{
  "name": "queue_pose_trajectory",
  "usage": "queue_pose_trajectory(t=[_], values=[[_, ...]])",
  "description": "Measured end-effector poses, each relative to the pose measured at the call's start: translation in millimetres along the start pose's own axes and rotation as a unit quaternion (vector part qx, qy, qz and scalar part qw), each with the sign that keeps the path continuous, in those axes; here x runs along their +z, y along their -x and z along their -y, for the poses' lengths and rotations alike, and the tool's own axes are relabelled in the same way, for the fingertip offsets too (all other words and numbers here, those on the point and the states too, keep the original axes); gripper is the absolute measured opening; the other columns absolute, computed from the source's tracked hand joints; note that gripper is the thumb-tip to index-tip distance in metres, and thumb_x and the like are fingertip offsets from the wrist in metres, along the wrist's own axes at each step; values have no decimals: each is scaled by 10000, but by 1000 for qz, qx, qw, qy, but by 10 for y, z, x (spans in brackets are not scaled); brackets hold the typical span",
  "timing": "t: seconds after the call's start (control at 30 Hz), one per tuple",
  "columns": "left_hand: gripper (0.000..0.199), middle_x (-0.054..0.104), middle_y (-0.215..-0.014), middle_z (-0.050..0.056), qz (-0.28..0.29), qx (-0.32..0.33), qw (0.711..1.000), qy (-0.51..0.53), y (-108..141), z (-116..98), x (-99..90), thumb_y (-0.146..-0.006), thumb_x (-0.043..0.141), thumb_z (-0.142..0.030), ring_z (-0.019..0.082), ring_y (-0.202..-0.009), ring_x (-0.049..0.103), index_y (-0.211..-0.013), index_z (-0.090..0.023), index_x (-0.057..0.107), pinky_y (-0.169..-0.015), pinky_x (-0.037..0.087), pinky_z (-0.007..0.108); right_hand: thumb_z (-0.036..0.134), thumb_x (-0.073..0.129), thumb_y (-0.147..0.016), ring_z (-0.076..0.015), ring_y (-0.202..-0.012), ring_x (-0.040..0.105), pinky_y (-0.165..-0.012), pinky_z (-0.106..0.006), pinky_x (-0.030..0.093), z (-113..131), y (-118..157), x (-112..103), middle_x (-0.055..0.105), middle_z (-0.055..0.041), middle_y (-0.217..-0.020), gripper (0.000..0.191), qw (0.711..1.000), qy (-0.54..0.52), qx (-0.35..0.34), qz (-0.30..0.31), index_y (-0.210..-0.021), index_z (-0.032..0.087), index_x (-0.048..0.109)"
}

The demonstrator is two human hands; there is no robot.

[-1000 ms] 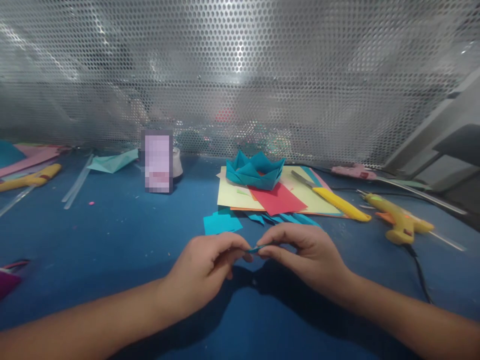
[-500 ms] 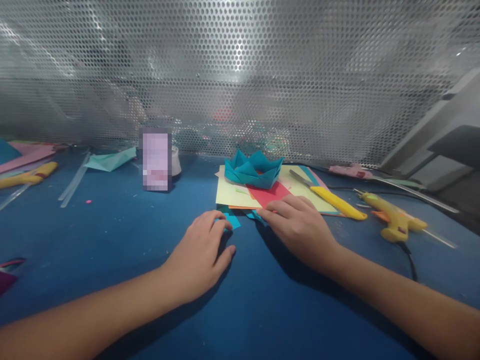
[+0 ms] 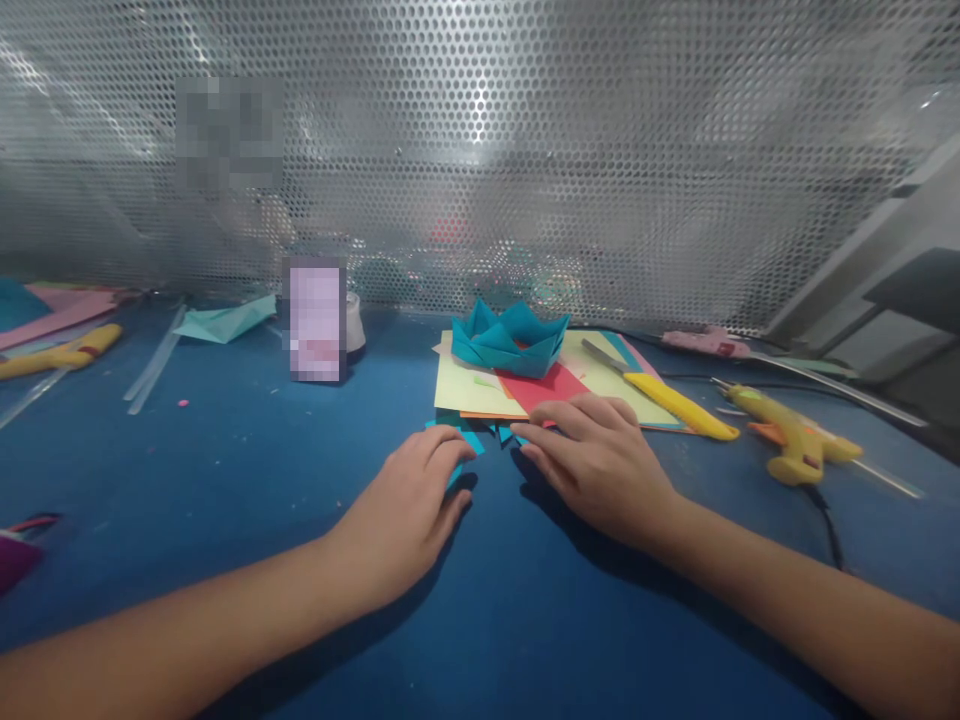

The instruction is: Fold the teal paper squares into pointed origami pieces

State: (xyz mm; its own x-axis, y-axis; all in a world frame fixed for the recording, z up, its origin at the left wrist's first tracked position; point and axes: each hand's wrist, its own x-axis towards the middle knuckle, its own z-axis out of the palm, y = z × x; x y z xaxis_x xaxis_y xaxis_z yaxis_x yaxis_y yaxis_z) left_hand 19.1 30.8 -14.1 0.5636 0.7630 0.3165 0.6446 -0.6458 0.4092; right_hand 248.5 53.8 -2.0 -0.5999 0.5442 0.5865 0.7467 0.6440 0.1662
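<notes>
Small blue paper scraps (image 3: 472, 440) lie on the table at the front edge of a stack of coloured paper (image 3: 469, 375). My left hand (image 3: 409, 510) bends over the left scraps, touching them with its fingertips; its thumb stands apart from the fingers. Close to the scraps on the other side, my right hand (image 3: 604, 455) has loosely stretched fingers and grips nothing that I can see. A folded blue paper shape with pointed tips (image 3: 510, 340) and a red sheet (image 3: 551, 385) rest on the stack. Beside them is a yellow utility knife (image 3: 679, 405), blade out.
To the right lie a yellow hot glue gun (image 3: 795, 430) with its cord and a pink one (image 3: 705, 343). A blurred-out upright panel (image 3: 315, 320) stands left of centre. Further left are glue sticks (image 3: 156, 360) and folded mint paper (image 3: 229, 320). Perforated metal (image 3: 480, 180) closes the back.
My right fingers have lifted and spread a little, showing more of the blue scraps. My left hand has shifted slightly right, and blue paper now shows beneath its index finger.
</notes>
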Motion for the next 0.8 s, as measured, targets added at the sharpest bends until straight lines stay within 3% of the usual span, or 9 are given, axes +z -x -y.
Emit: queue_pose_trajectory(t=[0.1, 0.27, 0.37, 0.47, 0.57, 0.63, 0.7, 0.8], values=[[247, 453, -1195, 100, -15, 10, 998, 54, -20, 10, -17, -894, 461, -78, 224, -1067, 498, -1122, -170, 434, -932, 446, 404, 257, 457, -956, -208, -782, 515, -725, -354, 337, 48, 1, -46, 688, -46, -918, 245, 998, -60, -18, -17, -982, 194, 692], [254, 495, -1008, 28, -27, 15, 997, 68, -64, 55, -67, -899, 455, -47, 159, -851, 547, -1093, -209, 436, -782, 496, 320, 248, 435, -966, -203, -865, 569, -769, -361, 393, 133, 5, -53, 694, -48, -1011, 245, 987, -147, -53, 48, -1083, 179, 638], [260, 486, -1001, 12, -50, 18, 993, 103, -55, 42, -76, -907, 471, -61, 135, -833, 550, -1101, -232, 448, -772, 501, 286, 235, 435, -964, -190, -863, 594, -776, -352, 438, 149, 26, -21, 693, -65, -1009, 246, 978, -195, -38, 68, -1134, 171, 602], [258, 449, -1065, 11, -89, 22, 972, 214, -30, -18, -53, -914, 496, -103, 99, -808, 566, -1117, -258, 457, -760, 520, 244, 271, 494, -943, -191, -881, 601, -756, -327, 474, 157, 55, 9, 686, -76, -998, 263, 966, -246, 0, 82, -1178, 173, 561], [205, 443, -1024, 12, -112, -15, 952, 286, -28, -55, -49, -912, 509, -132, 113, -820, 573, -1071, -254, 468, -701, 532, 229, 345, 572, -908, -190, -941, 589, -788, -309, 478, 177, 61, 17, 661, -77, -1075, 338, 949, -299, -15, 102, -1208, 191, 545], [192, 472, -1011, 21, -115, -23, 963, 244, -44, -33, -73, -919, 492, -140, 138, -850, 574, -1079, -241, 461, -749, 530, 277, 348, 562, -915, -191, -983, 577, -832, -314, 468, 192, 46, 8, 639, -84, -1147, 338, 942, -313, -43, 111, -1215, 191, 552], [226, 522, -1082, 57, -60, -3, 994, 93, -62, 16, -104, -897, 528, -152, 220, -1020, 527, -1110, -209, 479, -906, 467, 405, 306, 513, -942, -196, -1005, 573, -865, -333, 457, 204, 27, -7, 629, -92, -1184, 296, 945, -302, -58, 112, -1206, 184, 569], [327, 544, -1163, 121, 27, -9, 997, -68, -76, 77, -130, -882, 567, -189, 294, -1089, 478, -1192, -132, 482, -934, 422, 487, 260, 472, -955, -197, -1018, 586, -894, -351, 443, 215, 10, -19, 639, -93, -1183, 246, 951, -281, -67, 111, -1141, 176, 610]])
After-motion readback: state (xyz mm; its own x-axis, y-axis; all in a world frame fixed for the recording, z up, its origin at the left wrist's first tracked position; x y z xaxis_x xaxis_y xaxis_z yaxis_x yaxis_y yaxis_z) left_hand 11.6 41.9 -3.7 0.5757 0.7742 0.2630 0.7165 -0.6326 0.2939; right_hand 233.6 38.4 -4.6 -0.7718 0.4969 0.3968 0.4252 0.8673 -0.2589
